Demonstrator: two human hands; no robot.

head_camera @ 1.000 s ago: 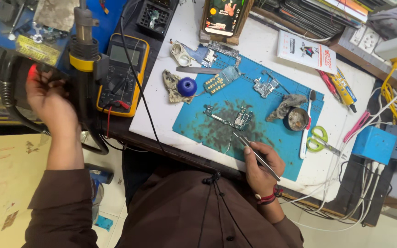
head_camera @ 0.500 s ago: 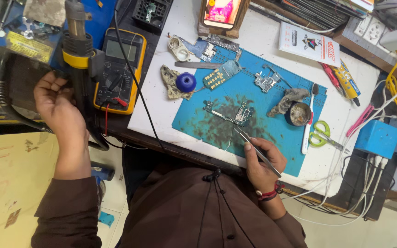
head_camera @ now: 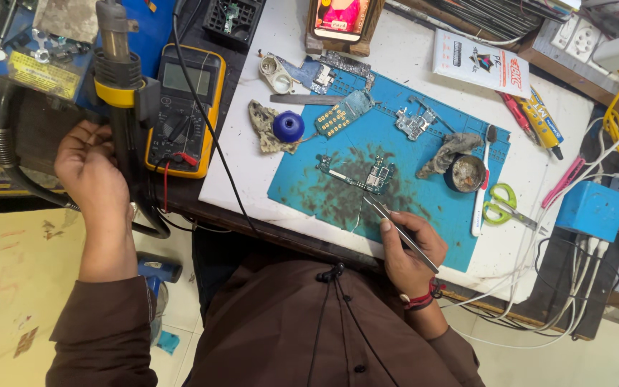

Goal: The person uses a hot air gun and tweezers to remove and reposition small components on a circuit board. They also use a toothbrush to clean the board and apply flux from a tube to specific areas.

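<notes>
Blue mat (head_camera: 424, 215) covers the middle of the white bench, and on it lies a small circuit board (head_camera: 375, 174), amid dark smudges. The right hand (head_camera: 411, 247) is closed on metal tweezers (head_camera: 395, 227), whose tips rest just beside the board's near edge. That hand has hardly moved over the last second; the tips stay at the same spot.

The change is on the other side. The left hand (head_camera: 94, 175) is wrapped around the handle of a hot-air gun (head_camera: 117, 79), off the bench's left edge, beside a yellow multimeter (head_camera: 184, 107). A second ago it was fumbling higher on the gun; now the grip sits lower on the handle, with the nozzle pointing up and away from the board. The gun looks firmly in hand but is well apart from the board.

A blue cap (head_camera: 289, 126), a keypad (head_camera: 344, 115) and green scissors (head_camera: 499, 204) lie untouched.
</notes>
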